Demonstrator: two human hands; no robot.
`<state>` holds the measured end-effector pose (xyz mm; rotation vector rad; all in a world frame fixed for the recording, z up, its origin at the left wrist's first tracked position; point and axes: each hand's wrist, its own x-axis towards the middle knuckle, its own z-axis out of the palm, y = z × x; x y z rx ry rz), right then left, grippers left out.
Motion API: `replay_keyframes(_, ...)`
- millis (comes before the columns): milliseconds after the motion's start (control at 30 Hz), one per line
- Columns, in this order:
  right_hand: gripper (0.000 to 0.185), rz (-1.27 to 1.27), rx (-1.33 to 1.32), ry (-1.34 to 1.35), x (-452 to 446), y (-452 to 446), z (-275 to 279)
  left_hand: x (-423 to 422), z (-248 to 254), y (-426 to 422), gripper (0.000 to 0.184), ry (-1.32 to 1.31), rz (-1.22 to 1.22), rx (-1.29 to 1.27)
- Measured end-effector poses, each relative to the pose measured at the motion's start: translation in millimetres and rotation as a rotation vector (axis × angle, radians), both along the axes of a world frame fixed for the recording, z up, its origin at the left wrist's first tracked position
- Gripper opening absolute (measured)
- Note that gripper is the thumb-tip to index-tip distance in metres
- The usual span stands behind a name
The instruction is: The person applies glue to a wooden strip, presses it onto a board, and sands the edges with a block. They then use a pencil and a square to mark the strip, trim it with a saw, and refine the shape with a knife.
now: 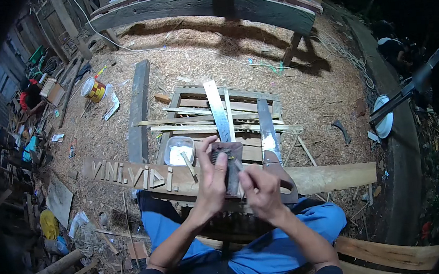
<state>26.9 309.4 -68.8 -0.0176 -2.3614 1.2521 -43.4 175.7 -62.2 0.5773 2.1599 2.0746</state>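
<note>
My left hand grips a dark, worn rectangular block, tilted up above the board; its exact kind is unclear. Against the block's right side, my right hand is closed in a pinch around something thin, mostly hidden by the fingers. Below both hands lies a long wooden board with raised wooden letters reading "VINI. VIDI." on its left part. A clear plastic tub of white paste stands left of my hands, with a small stick leaning in it.
A handsaw and a metal ruler lie on a slatted pallet among thin wood strips. Farther off are a dark plank, a paint bucket and a heavy wooden bench. Sawdust covers the ground.
</note>
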Motion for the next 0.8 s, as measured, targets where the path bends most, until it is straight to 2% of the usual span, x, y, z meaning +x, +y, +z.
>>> replay_keyframes(100,0.02,-0.087,-0.068,-0.088,-10.2,15.8,1.8,3.4,-11.7,10.2,0.049,-0.075,-0.07,0.116)
replay_keyframes(167,0.022,-0.148,-0.137,0.008,-12.2,18.4,-0.6,1.7,-25.2,11.0,0.052,-0.117,-0.072,0.058)
replay_keyframes(200,0.021,-0.171,-0.112,-0.074,-8.9,22.0,-2.4,-4.0,-26.1,8.9,0.055,-0.1,-0.064,-0.005)
replay_keyframes(300,0.018,-0.22,-0.026,-0.098,-3.5,33.1,0.8,-24.3,-48.0,4.7,0.056,-0.042,-0.002,-0.154)
replay_keyframes(367,0.015,-0.236,-0.049,-0.106,-0.3,35.1,-2.9,-32.5,-53.0,13.7,0.06,-0.062,0.014,-0.153)
replay_keyframes(433,0.013,-0.23,-0.024,-0.137,5.0,36.8,-8.3,-36.4,-53.5,29.4,0.062,0.064,-0.025,-0.183)
replay_keyframes(500,0.013,-0.232,0.021,-0.187,10.0,40.2,-11.6,-37.7,-56.0,43.9,0.06,0.008,-0.029,-0.211)
replay_keyframes(567,0.014,-0.246,0.012,-0.183,12.0,40.5,-16.4,-40.9,-73.0,58.1,0.054,0.272,0.007,-0.351)
replay_keyframes(633,0.016,-0.251,-0.036,-0.224,13.5,43.1,-15.4,-39.2,-75.6,66.3,0.052,0.209,-0.014,-0.335)
replay_keyframes(700,0.016,-0.245,-0.043,-0.218,13.2,46.2,-13.9,-36.6,-76.3,66.1,0.057,0.339,0.017,-0.446)
replay_keyframes(800,0.016,-0.225,-0.16,-0.261,12.3,48.5,-17.0,-29.5,-74.7,56.0,0.06,0.399,0.053,-0.437)
